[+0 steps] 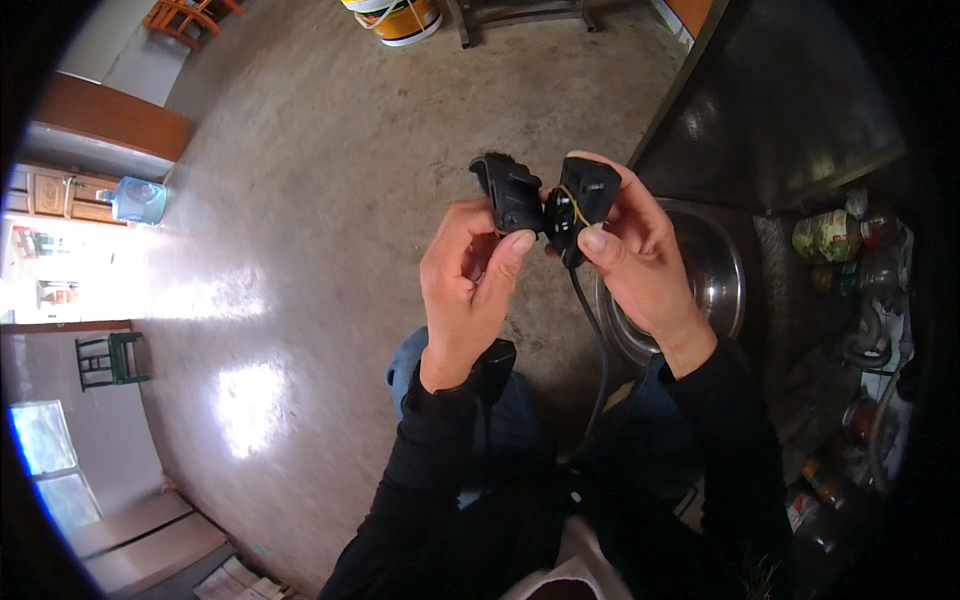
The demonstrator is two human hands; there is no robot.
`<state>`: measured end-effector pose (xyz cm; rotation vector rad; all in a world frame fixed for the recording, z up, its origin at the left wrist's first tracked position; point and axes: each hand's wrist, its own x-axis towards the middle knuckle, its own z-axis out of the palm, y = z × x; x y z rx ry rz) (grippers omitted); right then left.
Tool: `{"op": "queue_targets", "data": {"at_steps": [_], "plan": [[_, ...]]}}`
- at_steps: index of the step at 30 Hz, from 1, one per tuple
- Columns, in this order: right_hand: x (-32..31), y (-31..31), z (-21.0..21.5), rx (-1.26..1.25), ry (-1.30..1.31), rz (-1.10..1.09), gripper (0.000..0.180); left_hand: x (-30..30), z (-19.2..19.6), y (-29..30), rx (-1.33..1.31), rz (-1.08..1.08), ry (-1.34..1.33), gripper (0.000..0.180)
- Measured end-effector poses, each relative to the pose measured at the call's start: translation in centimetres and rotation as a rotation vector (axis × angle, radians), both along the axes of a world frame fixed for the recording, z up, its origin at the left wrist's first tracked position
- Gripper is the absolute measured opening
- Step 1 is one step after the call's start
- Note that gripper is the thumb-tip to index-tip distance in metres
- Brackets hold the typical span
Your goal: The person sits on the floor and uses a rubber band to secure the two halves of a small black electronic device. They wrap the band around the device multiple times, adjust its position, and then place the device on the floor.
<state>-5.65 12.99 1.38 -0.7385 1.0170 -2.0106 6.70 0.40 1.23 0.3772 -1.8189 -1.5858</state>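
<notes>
In front of me, above the floor, my left hand (467, 285) pinches a black plastic piece (515, 196) between thumb and fingers. This piece has a raised, hooked upper end. My right hand (645, 250) grips a black plastic housing (592, 188), thumb on its near side. A thin yellow wire (575, 205) runs across the housing next to a shiny dark round part (562, 222). The two pieces are held close side by side; whether they touch I cannot tell. From the housing's lower end a dark cable (600, 345) drops toward my lap.
A shiny steel basin (735, 285) stands beyond my right wrist, below a dark panel (780, 110). Several bottles and jars (828, 237) line the right side. Farther off are a yellow and white bucket (408, 22), a blue water jug (138, 200) and a green stool (110, 360).
</notes>
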Motion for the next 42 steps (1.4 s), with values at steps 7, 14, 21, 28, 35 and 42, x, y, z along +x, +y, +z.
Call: {"op": "queue_targets", "data": {"at_steps": [7,14,21,28,35,42], "plan": [[0.0,0.4,0.4,0.0,0.075,0.061,0.057,0.1,0.0,0.1,0.462,-0.264,-0.078,0.03],[-1.0,0.7,0.1,-0.06,-0.022,-0.002,0.045,-0.1,-0.9,0.0,0.389,-0.184,0.038,0.037],[-1.7,1.1,-0.2,-0.158,-0.519,0.186,0.037,-0.2,0.0,0.6,-0.334,0.018,-0.056,0.02],[-1.7,0.8,-0.6,-0.121,-0.572,0.243,0.049,-0.3,0.3,0.5,-0.404,-0.013,-0.005,0.021],[-1.5,0.8,-1.1,0.062,-0.666,0.125,0.031,-0.2,-0.2,0.2,-0.394,0.008,-0.031,0.023],[-1.1,0.7,-1.5,0.104,-0.369,0.02,0.039,-0.3,-0.6,0.0,-0.351,0.018,-0.012,0.018]]}}
